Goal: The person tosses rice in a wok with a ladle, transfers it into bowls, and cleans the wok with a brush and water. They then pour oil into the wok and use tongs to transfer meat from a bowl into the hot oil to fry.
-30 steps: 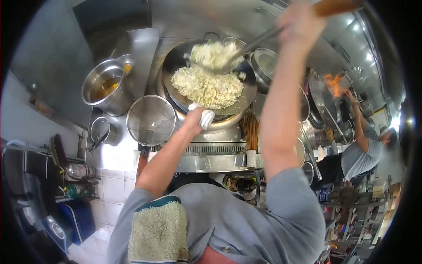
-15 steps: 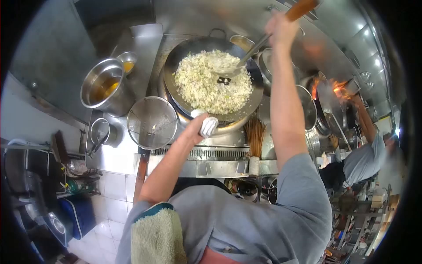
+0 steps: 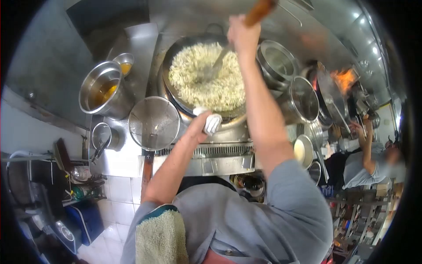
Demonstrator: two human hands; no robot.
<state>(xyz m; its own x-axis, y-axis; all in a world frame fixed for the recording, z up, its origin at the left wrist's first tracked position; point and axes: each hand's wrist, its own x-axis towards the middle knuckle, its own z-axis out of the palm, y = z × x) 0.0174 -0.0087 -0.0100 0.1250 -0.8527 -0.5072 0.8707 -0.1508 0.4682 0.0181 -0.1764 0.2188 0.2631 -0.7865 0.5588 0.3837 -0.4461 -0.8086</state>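
Observation:
A large dark wok [image 3: 169, 83] sits over the burner, full of pale chopped food [image 3: 193, 61] with greenish bits. My right hand [image 3: 244, 35] is closed around the handle of a wok ladle [image 3: 219, 61], whose wooden end points up and away. Motion blurs the ladle's head, sunk among the food near the wok's middle. At the near rim, my left hand [image 3: 201, 127] grips a folded white cloth [image 3: 212, 124] pressed against the wok. My right forearm hides the wok's right side.
To the left stand a steel pot of yellowish liquid [image 3: 94, 105], a small bowl [image 3: 124, 59], a round strainer [image 3: 140, 141] and a small steel pot [image 3: 115, 138]. Steel pots [image 3: 285, 105] crowd the right. Beyond them, flames [image 3: 345, 80] rise by another wok, near a co-worker [image 3: 362, 165].
My right hand and the ladle have swung left, and the ladle's head has moved down and left through the food. My left hand keeps the cloth at the rim. The co-worker's arm has lowered.

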